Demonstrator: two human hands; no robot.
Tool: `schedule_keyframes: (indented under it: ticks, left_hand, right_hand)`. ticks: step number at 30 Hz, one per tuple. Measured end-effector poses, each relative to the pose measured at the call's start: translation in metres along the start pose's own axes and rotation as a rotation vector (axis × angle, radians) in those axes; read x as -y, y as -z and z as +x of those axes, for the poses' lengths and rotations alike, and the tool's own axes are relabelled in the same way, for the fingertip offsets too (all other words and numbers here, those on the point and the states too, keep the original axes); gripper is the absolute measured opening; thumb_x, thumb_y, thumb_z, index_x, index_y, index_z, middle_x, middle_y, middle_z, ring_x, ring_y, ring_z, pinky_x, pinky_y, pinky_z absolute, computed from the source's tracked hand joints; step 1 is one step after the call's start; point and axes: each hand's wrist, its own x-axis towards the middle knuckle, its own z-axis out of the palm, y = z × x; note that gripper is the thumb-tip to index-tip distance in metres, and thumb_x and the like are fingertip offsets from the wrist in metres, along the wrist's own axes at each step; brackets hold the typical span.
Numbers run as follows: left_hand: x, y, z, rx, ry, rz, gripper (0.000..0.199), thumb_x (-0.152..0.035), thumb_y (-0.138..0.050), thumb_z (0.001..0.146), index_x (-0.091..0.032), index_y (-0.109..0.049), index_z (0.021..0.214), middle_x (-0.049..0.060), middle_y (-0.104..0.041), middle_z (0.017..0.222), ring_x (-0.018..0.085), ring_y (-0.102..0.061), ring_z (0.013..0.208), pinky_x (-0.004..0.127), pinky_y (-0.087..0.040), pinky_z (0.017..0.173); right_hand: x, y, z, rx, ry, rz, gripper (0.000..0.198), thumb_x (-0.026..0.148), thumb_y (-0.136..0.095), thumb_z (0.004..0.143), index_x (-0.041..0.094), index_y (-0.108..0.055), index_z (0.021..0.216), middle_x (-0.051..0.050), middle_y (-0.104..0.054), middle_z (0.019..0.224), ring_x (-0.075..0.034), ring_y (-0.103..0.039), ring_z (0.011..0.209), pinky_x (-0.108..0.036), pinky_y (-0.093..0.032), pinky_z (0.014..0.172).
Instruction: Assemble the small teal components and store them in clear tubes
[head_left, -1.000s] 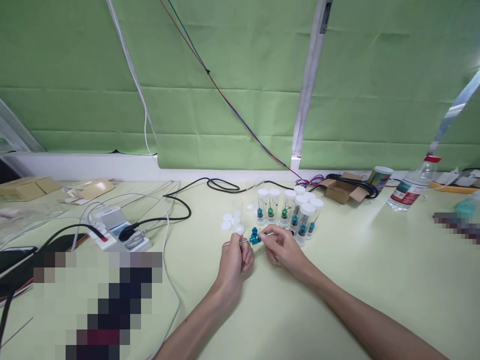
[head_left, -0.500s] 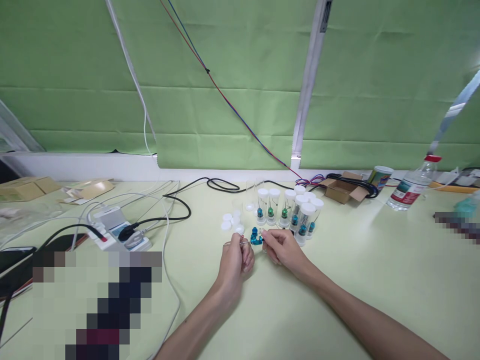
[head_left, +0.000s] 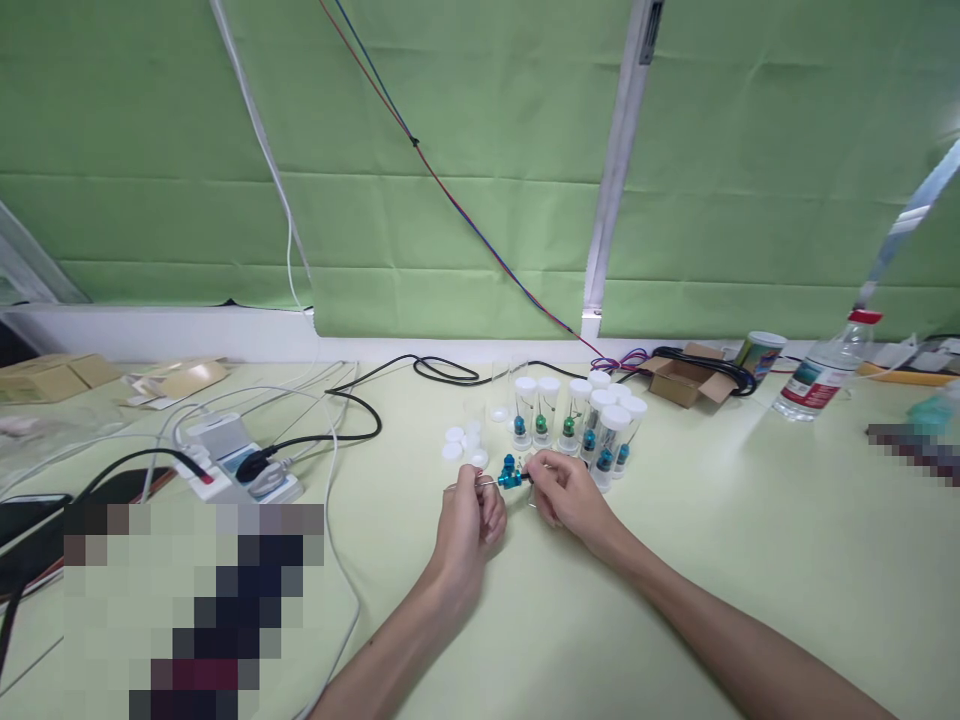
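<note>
Between my two hands is a small shiny blue metal part [head_left: 511, 474] with a stub pointing up. My left hand [head_left: 474, 512] pinches a thin metal rod [head_left: 486, 484] that runs to the left side of the blue part. My right hand [head_left: 562, 490] is closed on the blue part's right end, which looks dark at the fingertips. A thin wire loop shows below those fingers. Just beyond my right hand stand several clear tubes with white caps [head_left: 615, 416], holding small blue or green parts. White caps [head_left: 453, 450] lie beyond my left hand.
On the left are a power strip [head_left: 281, 488] with plugs, tangled cables and a yellowish box [head_left: 56, 378]. An open cardboard box [head_left: 686, 380], a canister [head_left: 760, 358] and a water bottle [head_left: 821, 370] stand at the back right. A white cable [head_left: 346, 585] runs beside my left forearm.
The blue part has turned slightly and shifted a little up and left. My right fingers have moved slightly to the right, showing more of its dark end. My left hand is nearly still.
</note>
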Motion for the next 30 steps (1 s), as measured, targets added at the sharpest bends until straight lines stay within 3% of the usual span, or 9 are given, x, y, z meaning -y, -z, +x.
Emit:
schedule_keyframes:
  ticks: [4, 8, 15, 23, 30]
  left_hand:
    - [0.001, 0.0013, 0.0011, -0.005, -0.02, -0.02, 0.041, -0.031, -0.044, 0.078, -0.02, -0.03, 0.042, -0.004, -0.025, 0.042, 0.008, -0.023, 0.039, 0.024, -0.016, 0.04]
    - [0.0015, 0.0021, 0.0012, 0.0, -0.017, -0.025, 0.041, -0.032, -0.045, 0.079, -0.02, -0.03, 0.043, -0.004, -0.026, 0.042, 0.008, -0.023, 0.039, 0.025, -0.016, 0.04]
    - [0.0042, 0.0043, 0.0031, -0.002, -0.019, -0.021, 0.042, -0.033, -0.045, 0.08, -0.02, -0.03, 0.043, -0.005, -0.026, 0.042, 0.008, -0.023, 0.039, 0.025, -0.016, 0.04]
    - [0.0041, 0.003, 0.0022, 0.015, -0.008, 0.026, 0.045, -0.034, -0.043, 0.081, -0.02, -0.03, 0.04, -0.004, -0.026, 0.04, 0.008, -0.023, 0.039, 0.025, -0.017, 0.04]
    - [0.0008, 0.0007, -0.0015, 0.03, -0.004, 0.074, 0.048, -0.034, -0.041, 0.082, -0.02, -0.03, 0.038, -0.003, -0.027, 0.039, 0.008, -0.024, 0.038, 0.024, -0.017, 0.04]
  right_hand:
    - [0.0038, 0.0015, -0.0026, 0.059, 0.036, 0.034, 0.03, 0.049, -0.053, 0.091, 0.019, -0.054, 0.09, 0.009, -0.045, 0.044, -0.007, -0.035, 0.036, -0.019, -0.028, 0.038]
    - [0.0028, 0.0024, -0.0032, 0.078, 0.053, 0.021, 0.026, 0.045, -0.053, 0.092, 0.019, -0.054, 0.093, 0.009, -0.046, 0.045, -0.007, -0.036, 0.037, -0.02, -0.03, 0.04]
    - [0.0022, 0.0014, -0.0029, 0.088, 0.068, -0.003, 0.028, 0.045, -0.052, 0.093, 0.019, -0.054, 0.084, 0.009, -0.045, 0.043, -0.007, -0.034, 0.035, -0.02, -0.027, 0.039]
    - [-0.0003, 0.0008, -0.0011, 0.062, 0.064, -0.021, 0.044, 0.051, -0.048, 0.093, 0.018, -0.053, 0.065, 0.008, -0.039, 0.038, -0.007, -0.032, 0.033, -0.022, -0.026, 0.039]
    - [-0.006, 0.0, 0.0008, 0.003, -0.031, -0.054, 0.06, 0.063, -0.041, 0.091, 0.018, -0.05, 0.052, 0.006, -0.038, 0.033, -0.008, -0.031, 0.03, -0.023, -0.025, 0.038]
